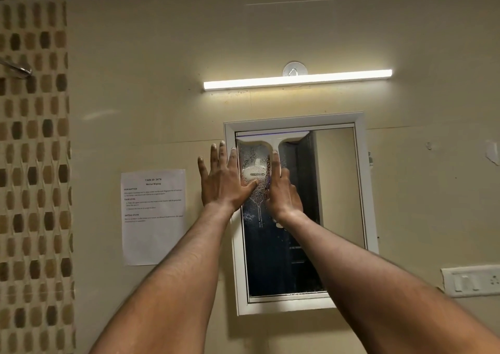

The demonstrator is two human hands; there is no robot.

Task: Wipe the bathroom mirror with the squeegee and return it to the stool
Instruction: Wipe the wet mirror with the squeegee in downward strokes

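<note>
The white plastic T-shaped squeegee (273,144) sits at the top left corner of the white-framed rectangular wall mirror (336,191), its blade lying level just under the upper frame edge. The right hand (284,194) is closed around the squeegee handle, with the index finger extended up along the stem. The left hand (226,180) is spread open and flat, fingers over the left frame and wall, thumb reaching onto the wet glass; it holds nothing.

Water droplets (254,164) cover the glass below the blade on the left side. The right part of the glass appears dry, though reflections make this hard to confirm.

Recommended procedure for this stroke:
- Keep the blade level and in full contact with the glass along its whole width.
- Draw straight down in one pass to the lower frame, with steady, even pressure.
- Lift the left thumb off the glass first, as it is likely to leave a mark.
- Overlap the next pass slightly with this one.

The stool is not in view; return remains to be done.
</note>
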